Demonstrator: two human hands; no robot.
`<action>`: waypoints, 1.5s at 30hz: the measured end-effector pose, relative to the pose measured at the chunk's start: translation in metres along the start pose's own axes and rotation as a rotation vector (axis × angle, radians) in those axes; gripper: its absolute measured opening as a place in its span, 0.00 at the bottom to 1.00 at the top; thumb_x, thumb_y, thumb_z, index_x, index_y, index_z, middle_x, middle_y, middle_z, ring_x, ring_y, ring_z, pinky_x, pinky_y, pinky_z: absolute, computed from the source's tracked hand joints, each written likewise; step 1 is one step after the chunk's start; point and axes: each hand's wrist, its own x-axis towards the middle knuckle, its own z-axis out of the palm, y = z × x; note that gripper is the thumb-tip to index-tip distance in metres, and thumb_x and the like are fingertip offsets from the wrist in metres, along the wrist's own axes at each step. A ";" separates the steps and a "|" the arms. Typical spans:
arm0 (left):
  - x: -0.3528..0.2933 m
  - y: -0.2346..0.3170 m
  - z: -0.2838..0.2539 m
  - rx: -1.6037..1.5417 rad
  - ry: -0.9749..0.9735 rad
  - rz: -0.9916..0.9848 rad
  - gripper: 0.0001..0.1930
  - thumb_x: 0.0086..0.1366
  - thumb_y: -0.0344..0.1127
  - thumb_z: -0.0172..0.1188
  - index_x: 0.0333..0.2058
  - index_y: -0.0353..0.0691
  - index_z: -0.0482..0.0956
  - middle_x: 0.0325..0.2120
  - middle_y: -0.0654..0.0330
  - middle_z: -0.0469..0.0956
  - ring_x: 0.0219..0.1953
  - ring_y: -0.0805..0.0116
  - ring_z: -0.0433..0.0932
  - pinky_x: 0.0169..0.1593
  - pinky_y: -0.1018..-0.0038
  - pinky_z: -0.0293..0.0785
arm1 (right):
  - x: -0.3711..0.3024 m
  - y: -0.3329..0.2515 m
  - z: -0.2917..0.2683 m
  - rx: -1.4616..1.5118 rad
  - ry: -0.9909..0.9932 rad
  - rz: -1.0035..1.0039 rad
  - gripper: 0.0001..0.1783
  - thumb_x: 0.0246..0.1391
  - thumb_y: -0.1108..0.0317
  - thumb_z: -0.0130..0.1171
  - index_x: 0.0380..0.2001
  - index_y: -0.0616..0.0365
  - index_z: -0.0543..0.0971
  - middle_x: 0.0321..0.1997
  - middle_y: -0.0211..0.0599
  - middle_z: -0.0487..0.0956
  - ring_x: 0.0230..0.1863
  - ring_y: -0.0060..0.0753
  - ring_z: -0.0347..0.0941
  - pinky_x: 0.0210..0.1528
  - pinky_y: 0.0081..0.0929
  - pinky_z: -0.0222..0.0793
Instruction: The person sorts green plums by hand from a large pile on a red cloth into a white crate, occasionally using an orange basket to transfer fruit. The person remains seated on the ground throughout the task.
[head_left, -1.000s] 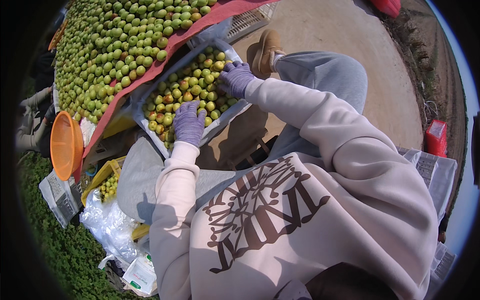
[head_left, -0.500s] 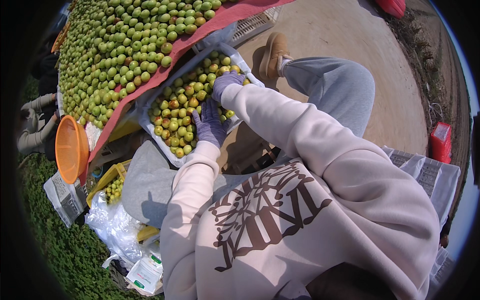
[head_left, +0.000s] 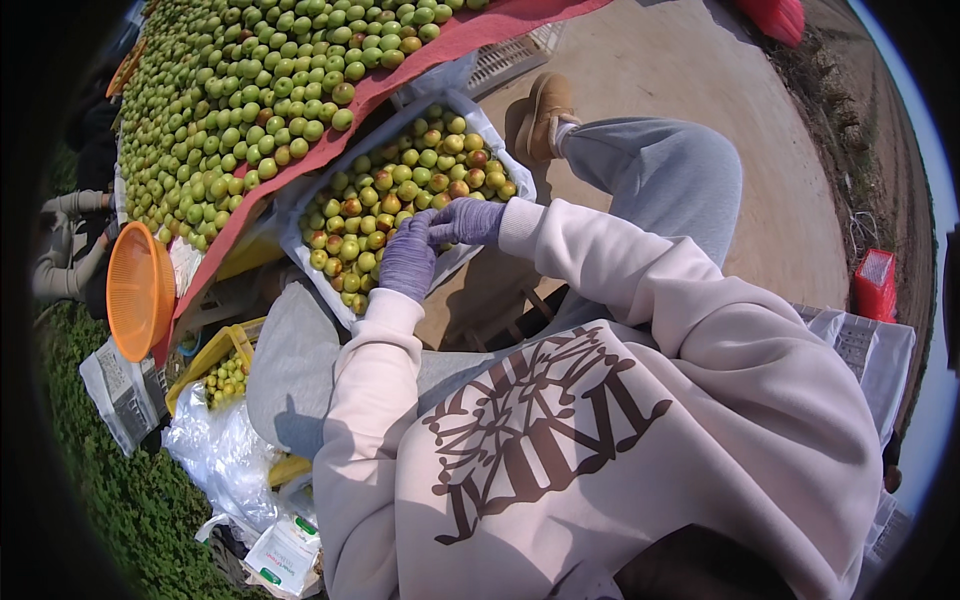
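Both my hands wear purple gloves and meet over the near edge of a crate [head_left: 507, 148] lined with white sheeting. The crate is filled with yellow-green jujubes [head_left: 405, 173], some blushed reddish brown. My left hand [head_left: 408, 258] rests low over the fruit, fingers closed together and pointing away from me. From the right, my right hand [head_left: 470, 222] reaches across with bent fingers, its tips touching the left hand's fingers. Whatever lies between the fingertips is hidden.
A large heap of green jujubes [head_left: 270, 90] lies on red cloth [head_left: 385, 88] beyond the crate. To the left are an orange basket [head_left: 140, 290], a yellow crate [head_left: 215, 352] of fruit and clear plastic bags [head_left: 225, 450]. Another person's sleeved arm [head_left: 65, 275] shows far left.
My right hand has drawn back from the crate's right side toward my left hand. The left hand has come slightly nearer to me, and its spread fingers have closed together.
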 end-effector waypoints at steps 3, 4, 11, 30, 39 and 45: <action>-0.023 -0.053 -0.061 0.280 0.049 0.058 0.11 0.69 0.39 0.53 0.44 0.41 0.77 0.40 0.49 0.76 0.45 0.47 0.76 0.48 0.57 0.73 | 0.008 0.019 -0.014 -0.078 0.143 0.114 0.21 0.56 0.49 0.59 0.37 0.56 0.84 0.28 0.44 0.83 0.32 0.41 0.81 0.39 0.40 0.74; -0.035 -0.082 -0.093 0.285 0.174 0.003 0.12 0.70 0.42 0.52 0.45 0.41 0.76 0.42 0.47 0.76 0.45 0.46 0.76 0.48 0.57 0.73 | 0.012 0.023 -0.020 -0.224 0.340 0.049 0.18 0.55 0.52 0.59 0.35 0.55 0.85 0.27 0.45 0.83 0.30 0.43 0.81 0.38 0.41 0.74; -0.173 -0.279 -0.222 0.670 0.300 -0.991 0.22 0.67 0.46 0.56 0.52 0.34 0.75 0.51 0.40 0.75 0.56 0.45 0.72 0.58 0.56 0.68 | 0.047 0.000 -0.020 -0.607 0.408 -0.050 0.23 0.51 0.49 0.62 0.49 0.45 0.78 0.51 0.45 0.77 0.54 0.52 0.71 0.55 0.47 0.67; 0.029 -0.081 -0.064 0.072 0.156 -0.066 0.25 0.62 0.37 0.62 0.59 0.45 0.72 0.55 0.52 0.73 0.57 0.51 0.72 0.61 0.62 0.67 | 0.059 -0.006 -0.010 -0.520 0.507 0.111 0.29 0.46 0.54 0.65 0.48 0.60 0.74 0.48 0.50 0.76 0.50 0.53 0.75 0.50 0.47 0.70; 0.113 -0.062 -0.003 0.311 0.076 -0.115 0.27 0.57 0.42 0.68 0.56 0.54 0.74 0.50 0.61 0.74 0.56 0.57 0.70 0.59 0.57 0.67 | 0.060 0.036 -0.029 -0.319 0.648 -0.199 0.22 0.44 0.73 0.64 0.46 0.45 0.80 0.44 0.47 0.74 0.47 0.56 0.72 0.51 0.44 0.71; 0.106 -0.058 0.009 0.236 0.254 -0.197 0.28 0.53 0.44 0.71 0.55 0.56 0.75 0.50 0.63 0.74 0.55 0.58 0.71 0.60 0.58 0.66 | 0.075 0.032 -0.007 -0.471 0.565 -0.282 0.20 0.45 0.68 0.64 0.45 0.53 0.77 0.39 0.49 0.77 0.42 0.54 0.75 0.47 0.45 0.72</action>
